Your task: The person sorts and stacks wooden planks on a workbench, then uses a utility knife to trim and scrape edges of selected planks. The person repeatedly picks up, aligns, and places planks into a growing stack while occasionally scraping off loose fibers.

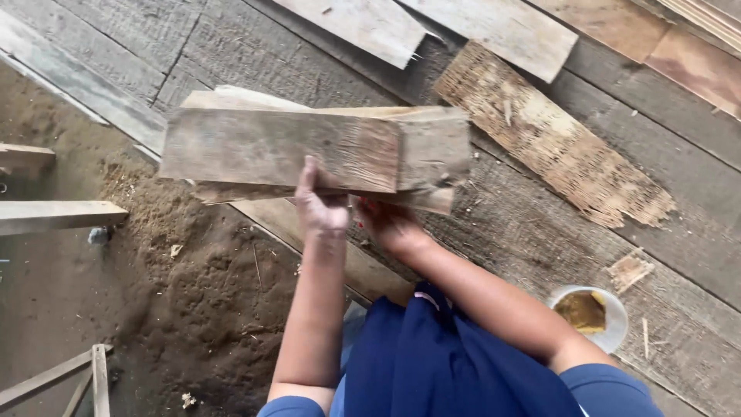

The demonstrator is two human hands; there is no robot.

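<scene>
Above the plank floor (540, 255), both hands clench stacked boards (309, 150) from below at 6 o'clock: left hand (323, 208), right hand (390, 224); long axis 9-to-3.

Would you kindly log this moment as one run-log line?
left hand: grips wooden boards | right hand: supports boards underneath | white bowl: on plank floor

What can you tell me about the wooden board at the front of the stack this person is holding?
The wooden board is a flat, weathered grey-brown plank with rough grain and a paler scraped patch near its right end. It is held lengthwise, nearly level, in front of other boards. The left hand grips its lower edge, thumb up on its face; the right hand holds beneath the stack. Sawdust lies on the plank floor below.
</scene>
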